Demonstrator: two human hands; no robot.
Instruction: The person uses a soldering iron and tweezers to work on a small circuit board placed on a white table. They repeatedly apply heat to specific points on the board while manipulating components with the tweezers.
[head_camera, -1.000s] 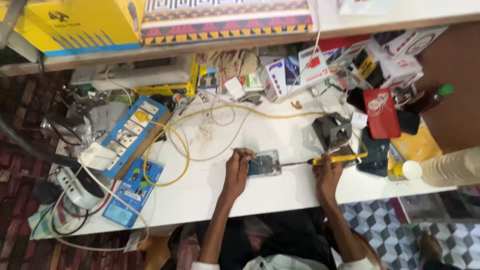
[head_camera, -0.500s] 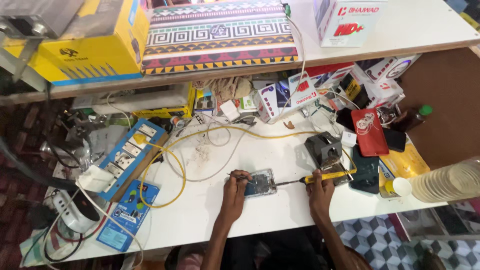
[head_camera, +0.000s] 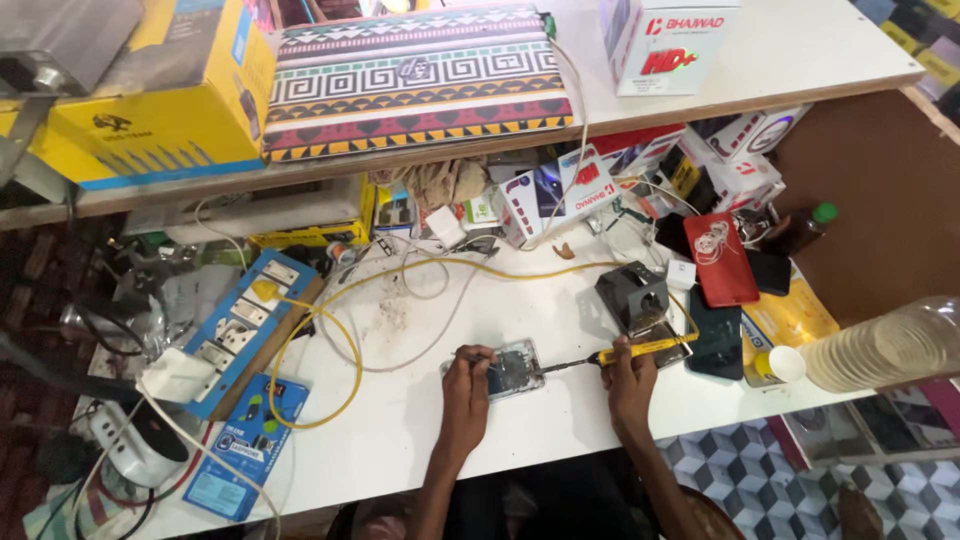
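Note:
An opened phone (head_camera: 513, 371) lies flat on the white table (head_camera: 400, 440), its insides showing. My left hand (head_camera: 468, 385) pinches a thin wire against the phone's left edge. My right hand (head_camera: 627, 375) grips a yellow-handled soldering iron (head_camera: 640, 349) whose dark tip reaches left onto the phone's right side. A yellow cable (head_camera: 340, 340) loops across the table from the iron toward the left.
A blue power strip (head_camera: 245, 325) and white adapter (head_camera: 175, 378) sit at the left. A dark iron stand (head_camera: 633, 296), red phone (head_camera: 720, 258), dark phone (head_camera: 716, 340) and small cup (head_camera: 778, 365) crowd the right. Boxes line the back under a shelf (head_camera: 500, 120).
The view has drifted so the table sits lower and the shelf shows more. Both hands stay on the phone and the iron, barely shifting.

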